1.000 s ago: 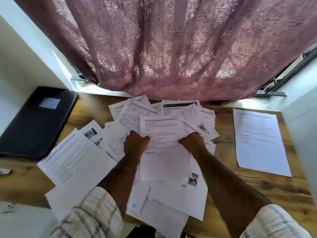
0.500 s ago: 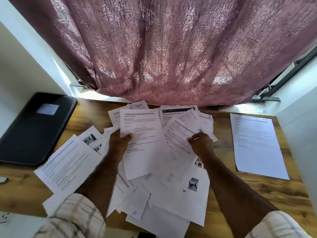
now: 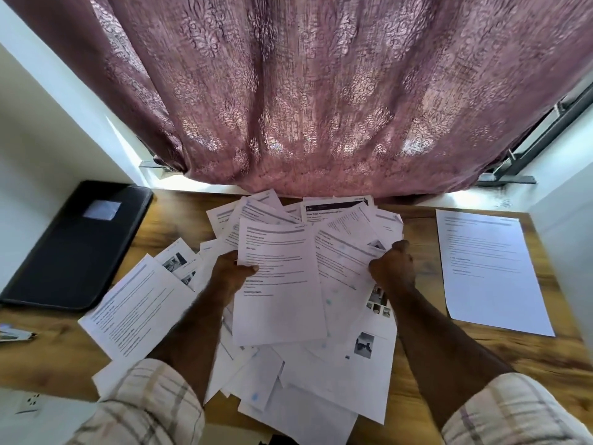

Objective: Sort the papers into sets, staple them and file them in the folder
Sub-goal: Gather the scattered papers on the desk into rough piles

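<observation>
A loose heap of printed papers (image 3: 314, 374) covers the middle of the wooden desk (image 3: 500, 358). My left hand (image 3: 232, 273) pinches a text sheet (image 3: 279, 284) by its left edge, holding it above the heap. My right hand (image 3: 393, 266) grips another printed sheet (image 3: 345, 261) at its right edge, next to the first. A single sheet (image 3: 491, 268) lies apart at the right of the desk. A black folder (image 3: 73, 248) lies shut at the far left. No stapler is in view.
A pink curtain (image 3: 321, 91) hangs over the window behind the desk's far edge. White walls close in at left and right. A small object (image 3: 14, 335) lies at the desk's left edge. A white socket plate (image 3: 30, 403) sits low left.
Both hands have drawn apart, each with its own sheet. The left hand's sheet has shifted right and toward me, over the middle of the heap; the right hand has moved right.
</observation>
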Demonstrator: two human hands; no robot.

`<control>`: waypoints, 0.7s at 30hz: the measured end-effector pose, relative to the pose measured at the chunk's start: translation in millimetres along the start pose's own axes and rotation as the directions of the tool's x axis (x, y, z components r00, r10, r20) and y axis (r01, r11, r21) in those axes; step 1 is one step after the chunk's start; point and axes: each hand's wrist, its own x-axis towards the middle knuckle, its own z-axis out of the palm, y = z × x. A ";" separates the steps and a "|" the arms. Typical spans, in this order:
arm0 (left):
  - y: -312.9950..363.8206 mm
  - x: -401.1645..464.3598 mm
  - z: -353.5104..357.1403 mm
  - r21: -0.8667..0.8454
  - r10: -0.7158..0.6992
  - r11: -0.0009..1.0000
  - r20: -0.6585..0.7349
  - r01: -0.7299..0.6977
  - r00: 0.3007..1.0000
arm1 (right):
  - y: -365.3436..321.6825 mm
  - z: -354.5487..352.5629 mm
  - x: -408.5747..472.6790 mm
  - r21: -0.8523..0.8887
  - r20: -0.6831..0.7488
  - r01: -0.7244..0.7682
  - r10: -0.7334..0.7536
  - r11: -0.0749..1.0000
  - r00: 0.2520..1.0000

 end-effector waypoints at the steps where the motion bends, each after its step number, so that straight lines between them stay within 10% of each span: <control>1: -0.3 0.9 1.8 0.014 0.003 1.000 0.010 -0.003 1.000 | -2.4 -3.9 0.5 0.070 0.001 -0.004 0.004 0.998 1.000; 8: 4.4 1.9 24.5 -0.005 0.085 0.996 0.120 -0.085 0.989 | 5.8 -25.5 9.2 0.638 0.154 -0.160 0.079 0.753 0.985; 21: 37.1 -13.3 74.8 -0.173 0.075 0.985 0.319 -0.019 0.945 | 35.7 -59.7 12.7 0.638 0.330 -0.134 -0.112 0.758 0.937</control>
